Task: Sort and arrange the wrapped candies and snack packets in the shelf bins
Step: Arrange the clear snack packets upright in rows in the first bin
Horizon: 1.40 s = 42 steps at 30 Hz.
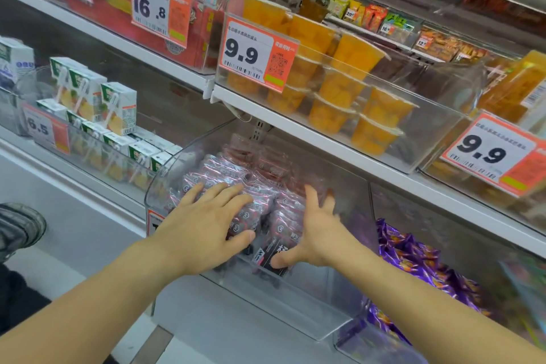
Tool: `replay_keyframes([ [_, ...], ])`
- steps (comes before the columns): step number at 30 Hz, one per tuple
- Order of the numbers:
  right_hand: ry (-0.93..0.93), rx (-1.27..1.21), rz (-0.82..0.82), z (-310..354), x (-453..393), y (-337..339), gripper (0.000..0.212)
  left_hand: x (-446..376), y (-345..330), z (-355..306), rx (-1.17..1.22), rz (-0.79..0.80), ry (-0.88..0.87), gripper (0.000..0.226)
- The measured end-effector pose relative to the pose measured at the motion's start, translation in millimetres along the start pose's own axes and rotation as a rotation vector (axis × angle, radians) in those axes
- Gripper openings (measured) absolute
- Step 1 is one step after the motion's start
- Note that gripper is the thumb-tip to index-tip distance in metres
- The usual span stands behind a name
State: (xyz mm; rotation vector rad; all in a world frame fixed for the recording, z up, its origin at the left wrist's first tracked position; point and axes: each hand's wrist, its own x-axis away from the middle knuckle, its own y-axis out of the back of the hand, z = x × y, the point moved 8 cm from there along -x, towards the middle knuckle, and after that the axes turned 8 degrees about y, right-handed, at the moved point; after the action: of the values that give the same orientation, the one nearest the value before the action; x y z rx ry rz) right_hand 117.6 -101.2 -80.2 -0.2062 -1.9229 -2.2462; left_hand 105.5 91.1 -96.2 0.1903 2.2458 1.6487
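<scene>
Both hands reach into a clear plastic shelf bin (348, 195) packed with rows of small dark red and silver wrapped snack packets (236, 168). The left hand (204, 216) lies flat on top of the packets, its fingers (224, 190) straight and spread wide, the thumb resting along the near edge of the pile; it presses on the packets rather than gripping any. The right hand (316, 233) stands on its edge just to the right of the left fingers, palm turned toward them, fingers straight and slightly apart against the right flank of the packets, the thumb low beside a black-labelled packet (273, 257) at the front of the bin. The packets sit between the two hands, beneath the left fingers and to the left of the right ones.

To the right of the right fingers, in the neighbouring clear bin, lies a heap of purple foil wrapped candies (413, 257). Above the fingers, on the next shelf up, a transparent bin holds stacked orange fruit jelly cups (342, 91), with an orange-and-white price tag reading 9.9 (257, 53) on its front. Far left of the left fingers stand white and green juice cartons with straws (100, 103).
</scene>
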Motion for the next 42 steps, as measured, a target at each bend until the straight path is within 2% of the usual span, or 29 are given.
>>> replay_keyframes([
  [1, -0.048, -0.078, 0.067, -5, -5, -8, 0.16, 0, 0, 0, -0.001, -0.002, 0.0, 0.066],
  [3, -0.074, -0.193, 0.088, -9, -15, -17, 0.166, -1, 0, 0, -0.002, 0.0, 0.003, 0.065],
  [9, -0.059, -0.415, -0.063, -8, -17, -22, 0.162, -4, -2, 1, 0.019, 0.024, 0.017, 0.068],
  [11, -0.058, -0.409, -0.058, -7, -12, -21, 0.16, -3, -1, 1, 0.019, 0.031, 0.015, 0.077],
  [14, -0.065, -0.272, 0.008, -4, -9, -13, 0.163, -3, 0, 2, 0.03, 0.059, 0.008, 0.085],
  [19, -0.105, -0.141, 0.037, -13, -23, 8, 0.172, -4, 3, 2, 0.021, 0.075, 0.011, 0.069],
  [23, -0.075, -0.389, 0.049, -13, -32, -5, 0.166, -4, 4, 0, 0.039, 0.059, 0.008, 0.082],
  [29, -0.081, -0.528, 0.027, -9, -31, -13, 0.155, -9, 0, 5, 0.008, 0.052, 0.011, 0.078],
  [35, -0.076, -0.717, 0.111, -4, -24, -21, 0.153, -9, 3, 3, 0.018, 0.077, 0.029, 0.081],
  [39, 0.012, -0.61, 0.126, 3, -13, -6, 0.142, -8, 5, 2, 0.025, 0.155, 0.022, 0.072],
  [42, 0.045, -0.279, 0.008, 5, -3, 15, 0.139, -6, 12, -2, 0.012, 0.166, 0.011, 0.073],
])
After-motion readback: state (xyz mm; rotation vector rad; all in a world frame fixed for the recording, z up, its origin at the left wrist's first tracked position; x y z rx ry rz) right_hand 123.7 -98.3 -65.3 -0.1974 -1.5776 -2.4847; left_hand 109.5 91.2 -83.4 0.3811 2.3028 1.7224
